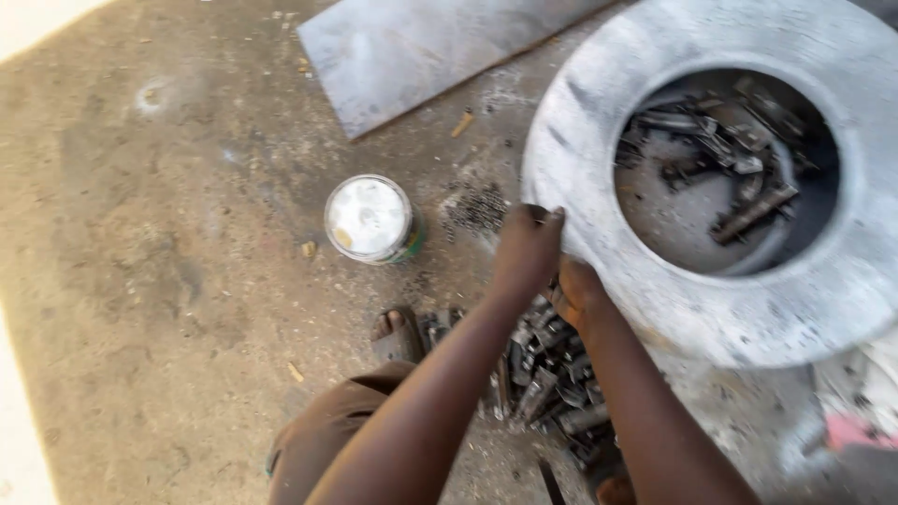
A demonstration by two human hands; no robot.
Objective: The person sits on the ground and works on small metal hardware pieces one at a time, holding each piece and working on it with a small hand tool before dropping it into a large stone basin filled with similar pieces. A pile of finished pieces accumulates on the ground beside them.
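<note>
Grey, dusty metal ring (599, 122): left hand (527, 249) curls its fingers over the outer rim. Right hand (577, 292) sits just below against the same rim; its grip appears closed, though blurred. Dark metal scraps (547, 374) lie beneath both wrists. White-lidded can (369, 218) stands well leftward on open concrete floor (159, 281).

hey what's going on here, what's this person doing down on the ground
A person crouches on a dusty concrete floor, both hands at the near rim of a big grey metal ring. The left hand grips the rim's edge, and the right hand sits just under it, over a pile of dark metal scrap pieces. More scrap pieces lie inside the ring's opening. A white-lidded tin and a flat metal sheet lie nearby.
</note>
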